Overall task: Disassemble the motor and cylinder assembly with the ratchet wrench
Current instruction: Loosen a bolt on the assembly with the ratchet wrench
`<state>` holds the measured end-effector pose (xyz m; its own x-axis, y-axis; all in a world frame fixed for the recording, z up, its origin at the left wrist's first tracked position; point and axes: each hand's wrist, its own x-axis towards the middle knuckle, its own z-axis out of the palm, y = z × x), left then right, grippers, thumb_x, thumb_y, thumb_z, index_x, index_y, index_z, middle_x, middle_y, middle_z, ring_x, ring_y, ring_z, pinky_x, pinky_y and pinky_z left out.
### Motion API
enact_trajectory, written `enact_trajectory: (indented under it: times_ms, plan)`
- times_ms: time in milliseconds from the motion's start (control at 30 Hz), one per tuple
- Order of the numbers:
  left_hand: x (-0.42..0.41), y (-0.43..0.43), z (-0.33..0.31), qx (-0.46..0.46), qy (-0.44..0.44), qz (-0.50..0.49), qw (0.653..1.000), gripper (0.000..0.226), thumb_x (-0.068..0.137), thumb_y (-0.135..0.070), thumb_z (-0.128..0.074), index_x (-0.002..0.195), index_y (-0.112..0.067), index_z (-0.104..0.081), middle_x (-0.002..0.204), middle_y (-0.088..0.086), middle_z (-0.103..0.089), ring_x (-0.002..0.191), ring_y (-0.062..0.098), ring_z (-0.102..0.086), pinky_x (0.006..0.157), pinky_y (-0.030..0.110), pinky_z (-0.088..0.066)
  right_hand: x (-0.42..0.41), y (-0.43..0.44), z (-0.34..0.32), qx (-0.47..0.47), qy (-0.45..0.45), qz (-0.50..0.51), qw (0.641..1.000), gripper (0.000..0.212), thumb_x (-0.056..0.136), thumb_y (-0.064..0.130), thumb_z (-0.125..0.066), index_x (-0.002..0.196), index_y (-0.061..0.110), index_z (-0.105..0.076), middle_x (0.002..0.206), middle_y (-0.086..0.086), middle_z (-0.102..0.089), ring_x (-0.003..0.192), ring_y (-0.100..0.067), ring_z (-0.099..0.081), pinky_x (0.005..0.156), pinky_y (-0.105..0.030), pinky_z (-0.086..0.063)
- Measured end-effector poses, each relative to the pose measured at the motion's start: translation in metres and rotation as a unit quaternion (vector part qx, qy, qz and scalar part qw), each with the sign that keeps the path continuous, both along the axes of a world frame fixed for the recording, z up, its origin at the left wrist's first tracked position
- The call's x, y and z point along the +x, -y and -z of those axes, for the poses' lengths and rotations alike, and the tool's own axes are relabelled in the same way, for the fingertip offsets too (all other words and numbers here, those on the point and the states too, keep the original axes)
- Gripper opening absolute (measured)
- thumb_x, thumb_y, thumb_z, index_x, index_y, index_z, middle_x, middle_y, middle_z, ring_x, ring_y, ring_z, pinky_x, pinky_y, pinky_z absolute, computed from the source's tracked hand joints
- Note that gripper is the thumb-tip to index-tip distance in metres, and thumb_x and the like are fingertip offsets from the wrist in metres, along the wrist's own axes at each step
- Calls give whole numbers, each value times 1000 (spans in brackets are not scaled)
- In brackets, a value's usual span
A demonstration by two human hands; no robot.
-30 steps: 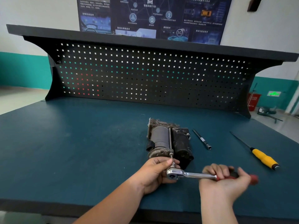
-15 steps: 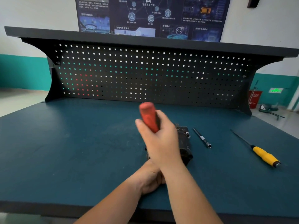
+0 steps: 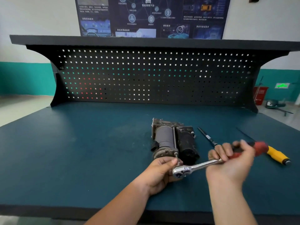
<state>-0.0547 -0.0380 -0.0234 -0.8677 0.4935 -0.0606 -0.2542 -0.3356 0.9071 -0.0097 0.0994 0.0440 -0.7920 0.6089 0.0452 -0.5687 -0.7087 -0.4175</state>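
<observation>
The motor and cylinder assembly [image 3: 172,140], a grey cylinder beside a black motor, lies on the blue-green bench top [image 3: 81,151]. A ratchet wrench [image 3: 197,167] with a chrome head and red handle sits on a long bolt at the assembly's near end. My left hand [image 3: 159,173] is wrapped around the socket under the wrench head. My right hand [image 3: 230,161] grips the red handle, which points right and slightly away; it is motion-blurred.
A thin black extension bar [image 3: 206,136] lies just right of the assembly. A yellow-handled screwdriver [image 3: 277,155] lies further right, partly behind the wrench handle. A black pegboard [image 3: 154,75] with a shelf on top closes off the back of the bench.
My right hand swung the wrench handle from the right up over the assembly, then back down to the right. My left hand stayed at the wrench head.
</observation>
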Motion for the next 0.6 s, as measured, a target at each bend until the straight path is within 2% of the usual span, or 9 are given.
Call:
enact_trajectory:
  times_ms: [67,100,167,233,367,467,533,600]
  plan:
    - [0,0,1,8,0,2,1000,18,73,-20,-61,63,-14,-74,67,5,-69,63,15,-66,68,31,-57,-1,-8,19,-92,36,-3,995,19,64,30,-53,59,24,-36,44,9,-26,38,-7,-22,41,-19,-19]
    - [0,0,1,11,-2,2,1000,18,73,-20,-61,63,-13,-74,67,5,-69,63,15,-67,71,32,-56,-2,-10,27,-123,50,-5,991,20,64,30,-52,60,24,-34,44,9,-26,38,-7,-21,43,-19,-18]
    - [-2,1,3,14,-4,5,1000,18,73,-20,-61,63,-13,-74,66,5,-69,63,15,-67,71,31,-56,-3,-9,34,-146,54,-3,988,22,76,30,-48,62,23,-33,44,9,-26,37,-7,-22,42,-18,-18]
    - [-2,1,3,12,-5,6,1000,18,72,-22,-62,65,-13,-75,67,5,-70,63,14,-67,68,30,-56,-4,-7,28,-129,40,3,991,27,88,31,-43,63,24,-35,43,10,-27,36,-6,-23,38,-17,-19]
    - [-5,1,7,10,2,15,1000,18,75,-22,-61,70,-14,-77,72,5,-72,65,14,-69,64,28,-57,-6,5,-4,22,12,44,999,30,93,20,-44,64,21,-37,43,10,-31,36,-6,-26,38,-19,-23]
    - [-5,0,7,10,5,19,1000,18,75,-23,-62,70,-13,-76,73,5,-72,65,13,-68,67,30,-58,-10,25,-24,156,-15,49,986,25,93,10,-49,71,18,-41,43,10,-36,36,-5,-29,37,-18,-24]
    - [-4,0,5,10,8,13,1000,17,77,-23,-62,76,-10,-73,77,8,-71,69,17,-68,73,33,-57,-13,38,-33,256,-24,26,966,22,91,8,-56,73,20,-49,45,12,-40,38,-3,-33,38,-16,-27]
    - [-3,0,4,7,9,9,1000,18,84,-18,-59,76,-8,-72,75,8,-71,68,17,-67,70,32,-59,-17,53,-37,391,-26,27,920,23,85,14,-64,67,25,-55,46,13,-44,41,-1,-37,42,-16,-32]
